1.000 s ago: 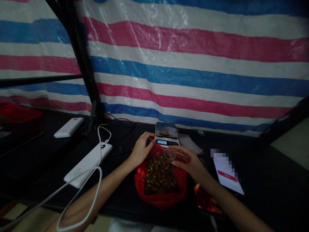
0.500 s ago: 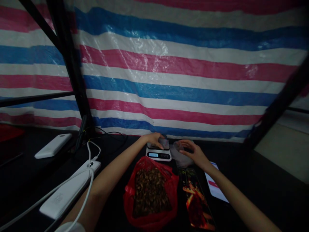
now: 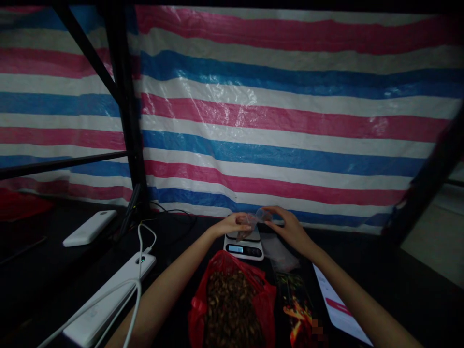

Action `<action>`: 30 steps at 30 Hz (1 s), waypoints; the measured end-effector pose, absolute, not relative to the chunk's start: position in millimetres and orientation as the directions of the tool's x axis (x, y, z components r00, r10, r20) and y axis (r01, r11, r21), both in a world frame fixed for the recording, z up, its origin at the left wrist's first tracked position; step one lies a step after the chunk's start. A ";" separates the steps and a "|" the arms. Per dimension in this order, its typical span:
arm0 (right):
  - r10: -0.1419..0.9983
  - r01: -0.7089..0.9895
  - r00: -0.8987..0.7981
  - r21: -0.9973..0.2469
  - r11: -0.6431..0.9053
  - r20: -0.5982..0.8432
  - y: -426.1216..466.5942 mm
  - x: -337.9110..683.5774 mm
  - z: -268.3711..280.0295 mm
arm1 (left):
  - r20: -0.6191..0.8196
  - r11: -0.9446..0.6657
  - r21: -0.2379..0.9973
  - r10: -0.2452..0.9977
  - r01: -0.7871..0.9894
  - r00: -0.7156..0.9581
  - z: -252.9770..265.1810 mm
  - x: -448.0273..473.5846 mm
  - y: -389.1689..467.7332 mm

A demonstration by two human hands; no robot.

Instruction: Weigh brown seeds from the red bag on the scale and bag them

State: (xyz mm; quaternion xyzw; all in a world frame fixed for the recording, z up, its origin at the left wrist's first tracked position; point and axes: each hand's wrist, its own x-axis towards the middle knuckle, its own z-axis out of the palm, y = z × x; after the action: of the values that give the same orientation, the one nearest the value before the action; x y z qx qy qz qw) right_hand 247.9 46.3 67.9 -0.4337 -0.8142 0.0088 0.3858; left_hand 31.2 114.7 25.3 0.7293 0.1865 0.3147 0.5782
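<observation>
Small clear bag (image 3: 245,227) pinched in my left hand (image 3: 232,224) — right hand (image 3: 286,224) tips a clear cup (image 3: 264,214) at it, both arms outstretched above the scale (image 3: 243,244).

Left hand: our left hand (image 3: 232,224) sits at lower centre, fingers pinched shut.
Right hand: our right hand (image 3: 290,228) is just beside it, fingers curled.
Forearms: both bare, converging from the bottom edge.

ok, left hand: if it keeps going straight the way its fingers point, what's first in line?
The left hand points right, across the small digital scale. First in line is the small clear plastic cup held by the right hand. Depth is unclear, but they look almost touching.
</observation>
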 end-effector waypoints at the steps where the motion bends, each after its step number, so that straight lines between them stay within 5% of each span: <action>1: 0.695 0.718 -0.358 -0.291 0.632 0.624 45.2 245.1 72.5 | 0.248 -0.260 0.960 0.633 -0.100 0.734 25.6 30.4 113.4; 7: 0.615 0.742 -0.598 0.066 0.667 0.514 35.7 231.4 97.2 | 0.277 -0.244 0.958 0.656 -0.150 0.703 18.2 31.4 117.0; 17: 0.559 0.631 -0.773 0.466 0.621 0.301 30.5 208.5 124.1 | 0.305 -0.276 0.948 0.661 -0.156 0.686 13.2 27.8 120.7; 24: 0.534 0.675 -0.734 0.373 0.636 0.419 11.2 216.2 152.8 | 0.336 -0.515 0.852 0.677 0.097 0.655 23.3 24.3 137.1; 30: 0.539 0.612 -0.790 0.317 0.725 0.293 -33.4 215.4 132.8 | 0.282 -0.639 0.625 0.720 0.448 0.634 9.3 38.6 154.8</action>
State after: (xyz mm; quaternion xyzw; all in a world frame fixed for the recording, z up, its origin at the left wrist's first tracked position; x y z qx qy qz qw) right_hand 215.4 -33.4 132.8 -0.3113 -0.9242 -0.2018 0.0904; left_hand 38.6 154.8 9.3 0.8663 0.3372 0.2631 0.2582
